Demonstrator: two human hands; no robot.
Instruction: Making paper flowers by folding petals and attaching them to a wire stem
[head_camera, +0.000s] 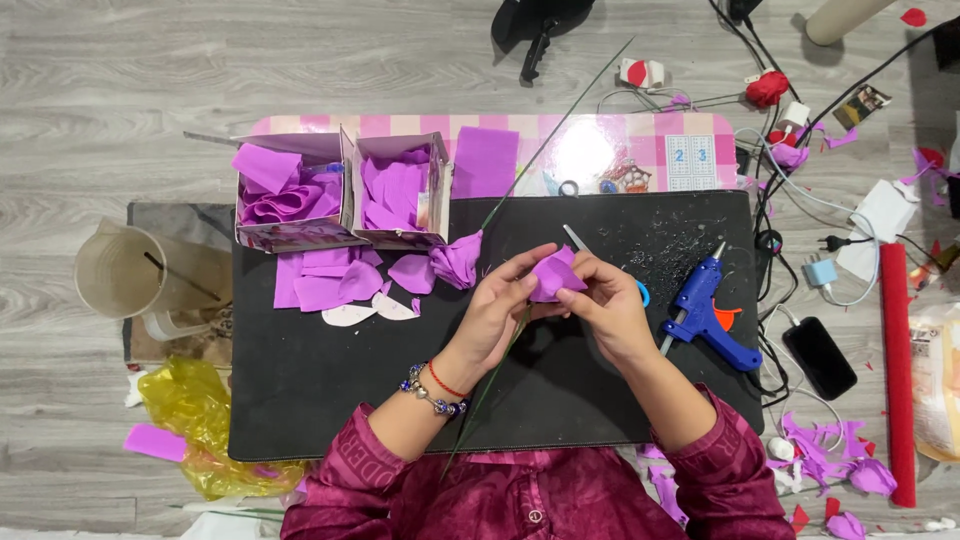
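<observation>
Over the middle of a black mat (330, 380), both my hands hold a purple paper flower (555, 274). My left hand (497, 310) grips it from the left and my right hand (607, 305) pinches its petals from the right. A thin green stem (484, 396) runs down from the flower toward my body. Another purple paper flower (458, 260) on a long green wire (560, 125) lies just left of my hands. Loose purple petals (330, 280) lie on the mat further left.
Two open boxes (340, 190) of purple paper stand at the mat's back left. A blue glue gun (705, 312) lies right of my hands, with scissors (590, 250) behind them. A phone (820, 357), cables, a red roll (897, 370) and paper scraps lie at right; a clear jug (125, 270) at left.
</observation>
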